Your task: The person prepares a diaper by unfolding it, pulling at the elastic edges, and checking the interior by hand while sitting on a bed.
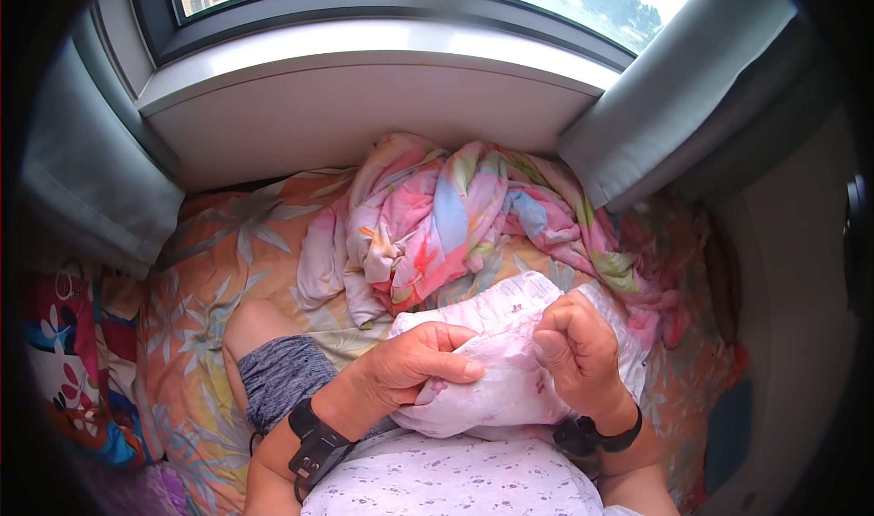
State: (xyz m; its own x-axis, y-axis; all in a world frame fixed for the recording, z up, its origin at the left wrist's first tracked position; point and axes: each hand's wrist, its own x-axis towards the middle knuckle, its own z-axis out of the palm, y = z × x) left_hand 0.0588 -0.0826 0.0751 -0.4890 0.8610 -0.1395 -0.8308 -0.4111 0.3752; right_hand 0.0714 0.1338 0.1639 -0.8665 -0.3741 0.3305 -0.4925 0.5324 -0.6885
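Observation:
A white and pale pink cloth with small flowers (pixel 498 396) lies bunched across my lap. My left hand (pixel 416 366) pinches a fold of it between thumb and fingers. To the right, my right hand (pixel 577 355) is raised over the same cloth with its fingers curled in. Whether a thread, a needle or a bit of fabric is between those fingertips is too small to tell. The cloth's gathered upper edge (pixel 505 301) spreads out beyond both hands.
A crumpled multicoloured quilt (pixel 437 222) is heaped ahead on the orange floral bedsheet (pixel 205 263). Grey curtains (pixel 102 147) hang at both sides of the window sill (pixel 382 41). Patterned fabric (pixel 82 366) lies at far left. Each wrist bears a black strapped device (pixel 321 448).

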